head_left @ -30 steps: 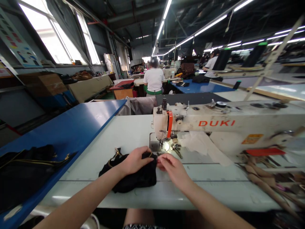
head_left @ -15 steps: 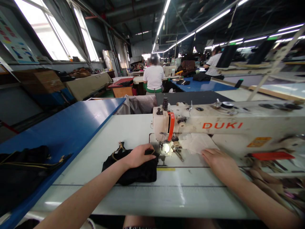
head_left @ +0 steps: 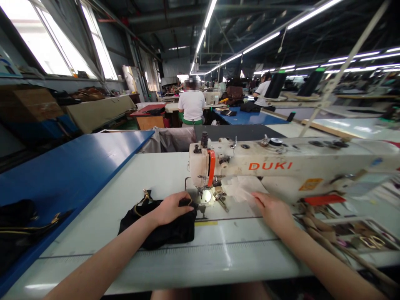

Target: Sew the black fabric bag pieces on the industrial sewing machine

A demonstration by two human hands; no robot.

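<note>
My left hand (head_left: 173, 208) is closed on the upper right edge of a black cloth pouch (head_left: 175, 231), thumb and fingers pinching it. The pouch lies on the sewing table, left of the needle area, and a gold-toned zipper (head_left: 137, 206) curls up at its left end. Under the arm of the sewing machine (head_left: 268, 160) lies a loose stack of thin whitish sheets (head_left: 242, 188). At the stack's right edge, my right hand (head_left: 271, 210) pinches a sheet between thumb and fingers. A lit round plate (head_left: 205, 196) shows beside the presser foot.
On the blue table (head_left: 78, 166) to the left lies more black zippered cloth (head_left: 25, 229). A tray (head_left: 368, 237) of small parts and brownish straps (head_left: 321, 229) sit at the right. A person in a white shirt (head_left: 192, 104) sits ahead, back turned.
The view has turned slightly right, bringing the parts tray into sight. My right fingers have drawn together at the sheets' edge. My left hand stays on the pouch.
</note>
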